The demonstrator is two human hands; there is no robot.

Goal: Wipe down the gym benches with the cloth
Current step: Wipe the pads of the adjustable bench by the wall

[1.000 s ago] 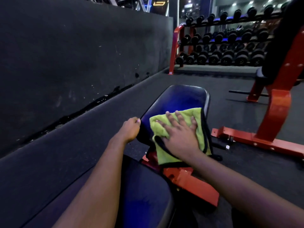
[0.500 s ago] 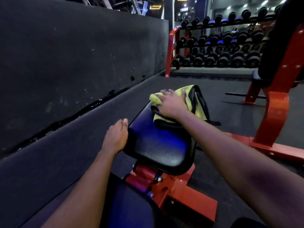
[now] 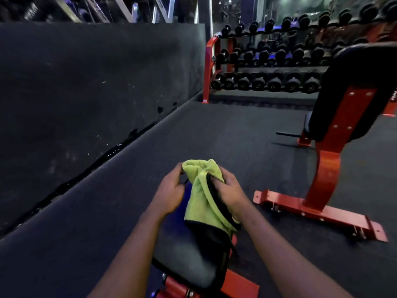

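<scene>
Left hand [image 3: 169, 194] pinches the cloth [image 3: 199, 203] at its far corner, right hand [image 3: 231, 193] grips its edge over the bench [image 3: 182, 252]; looks soft, light, best held bunched.

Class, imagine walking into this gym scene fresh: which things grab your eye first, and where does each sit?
The lime cloth, held bunched between the left hand and right hand at centre, just above the dark bench pad, stands out most. Next is the red frame of a padded machine on the right, then the dumbbell rack along the back.
</scene>
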